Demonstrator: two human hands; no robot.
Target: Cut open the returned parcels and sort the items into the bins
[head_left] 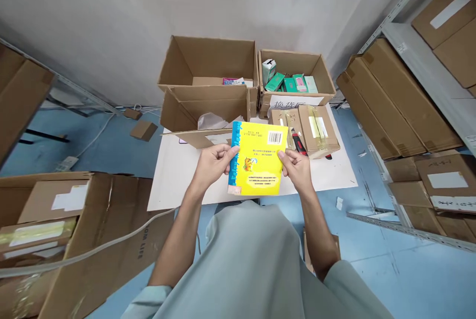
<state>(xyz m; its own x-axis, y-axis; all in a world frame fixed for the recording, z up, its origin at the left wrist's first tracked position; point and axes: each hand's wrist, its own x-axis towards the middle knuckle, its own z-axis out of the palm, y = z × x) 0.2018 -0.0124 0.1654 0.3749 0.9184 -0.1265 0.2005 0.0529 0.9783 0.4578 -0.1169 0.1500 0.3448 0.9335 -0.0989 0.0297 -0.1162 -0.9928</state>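
Between my two hands is a yellow book [260, 160] with a blue strip along its left side, a barcode and a small cartoon figure; its print is upside down to me. My left hand [214, 162] pinches the blue edge between thumb and fingers. On the opposite edge my right hand [296, 167] grips it the same way. The book is above the front of the white table [174, 175]. Just beyond my right hand, a red and black box cutter [298, 143] rests against two taped small cartons [316, 128].
Behind stand an open carton [208, 53] with a few flat items, another carton [178, 110] with white paper, and a carton [320, 68] holding green boxes. Shelving with cartons [394, 95] flanks the right. A large carton [107, 220] and a pale cable [122, 234] are at left.
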